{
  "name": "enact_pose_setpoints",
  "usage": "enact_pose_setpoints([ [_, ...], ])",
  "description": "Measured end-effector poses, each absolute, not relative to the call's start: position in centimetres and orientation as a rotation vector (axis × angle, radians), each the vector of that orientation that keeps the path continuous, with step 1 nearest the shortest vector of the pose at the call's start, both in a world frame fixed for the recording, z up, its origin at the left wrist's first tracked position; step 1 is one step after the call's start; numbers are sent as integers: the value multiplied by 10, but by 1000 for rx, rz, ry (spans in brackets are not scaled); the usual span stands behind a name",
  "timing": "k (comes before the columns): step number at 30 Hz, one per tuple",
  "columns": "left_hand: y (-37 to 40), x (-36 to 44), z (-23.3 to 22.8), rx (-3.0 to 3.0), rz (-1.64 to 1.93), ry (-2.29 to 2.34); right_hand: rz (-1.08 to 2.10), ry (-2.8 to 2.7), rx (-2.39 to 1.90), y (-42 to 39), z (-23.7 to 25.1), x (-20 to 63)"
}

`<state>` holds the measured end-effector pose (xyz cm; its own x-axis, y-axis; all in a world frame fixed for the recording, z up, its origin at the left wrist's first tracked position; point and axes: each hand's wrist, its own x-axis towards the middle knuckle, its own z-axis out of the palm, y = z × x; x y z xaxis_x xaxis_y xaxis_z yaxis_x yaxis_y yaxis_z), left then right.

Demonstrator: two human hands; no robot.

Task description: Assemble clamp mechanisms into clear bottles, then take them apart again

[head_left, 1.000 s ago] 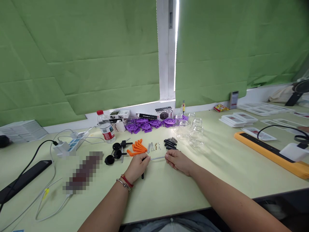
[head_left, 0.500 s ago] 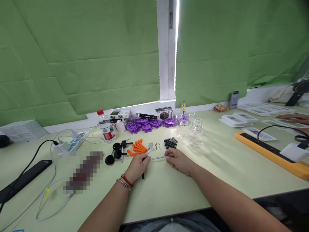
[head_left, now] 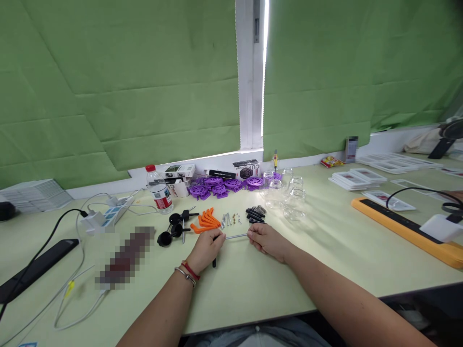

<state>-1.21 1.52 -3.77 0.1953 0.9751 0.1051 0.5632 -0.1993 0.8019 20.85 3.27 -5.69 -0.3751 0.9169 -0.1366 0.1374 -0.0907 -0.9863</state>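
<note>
Between my two hands a thin metal rod [head_left: 236,236] runs nearly level above the table. My left hand [head_left: 207,249] is closed around the rod's left end, and a black piece [head_left: 214,263] sticks out below that hand; most of it is hidden by my fingers. At the other end, my right hand [head_left: 265,240] pinches the rod between thumb and fingers. Just beyond my hands lie orange handles [head_left: 208,220], metal pins [head_left: 226,220], tiny brass and silver parts [head_left: 237,219], and black tubes [head_left: 255,216] beside small springs [head_left: 259,209].
Black round parts with rods [head_left: 176,230] lie left of the orange handles. Behind are purple wheel-like pieces [head_left: 213,187], a water bottle [head_left: 159,190] and clear glass jars [head_left: 294,207]. An orange power strip [head_left: 401,229] sits right; cables and a black slab [head_left: 38,270] lie left.
A co-worker's hand at the far right has left the view. My hands and the rod have hardly moved.
</note>
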Motion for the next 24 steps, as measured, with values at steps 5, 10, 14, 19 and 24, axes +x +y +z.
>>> enact_pose_setpoints([
  [5, 16, -13, -39, 1864, 841, 1430, 1526, -1540, -1188, 33, -57, 209],
  [10, 16, -14, -39, 1875, 836, 1435, 1528, -1538, -1191, 32, -55, 208],
  [14, 16, -14, -40, 1860, 842, 1437, 1537, -1500, -1145, 31, -54, 208],
  [19, 15, -12, -39, 1853, 839, 1440, 1547, -1525, -1072, 31, -56, 210],
  [24, 14, -12, -37, 1868, 828, 1448, 1546, -1524, -1106, 32, -58, 209],
])
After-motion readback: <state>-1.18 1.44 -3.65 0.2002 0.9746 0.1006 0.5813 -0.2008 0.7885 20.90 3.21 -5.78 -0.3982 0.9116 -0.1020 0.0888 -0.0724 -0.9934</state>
